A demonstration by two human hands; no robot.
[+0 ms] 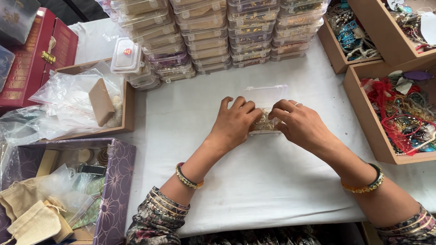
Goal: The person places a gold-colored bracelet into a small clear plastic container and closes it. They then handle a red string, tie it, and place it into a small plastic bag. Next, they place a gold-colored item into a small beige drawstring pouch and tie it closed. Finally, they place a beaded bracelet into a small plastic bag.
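A small clear plastic box (265, 96) lies open on the white table (254, 181), its lid tipped back toward the far side. Gold-coloured jewellery (264, 123) lies in its base. My left hand (236, 121) rests palm down on the left part of the base, fingers curled over the jewellery. My right hand (299, 122) grips the right side, fingertips pressing on the same jewellery; a ring shows on one finger. Both wrists wear bangles. The front of the box is hidden under my fingers.
Stacks of clear jewellery boxes (218, 36) line the far edge. Wooden trays of beads and threads (399, 109) stand at the right. At the left are a tray with plastic bags (86, 102), a red case (36, 54) and a purple floral box (116, 181) with cloth pouches.
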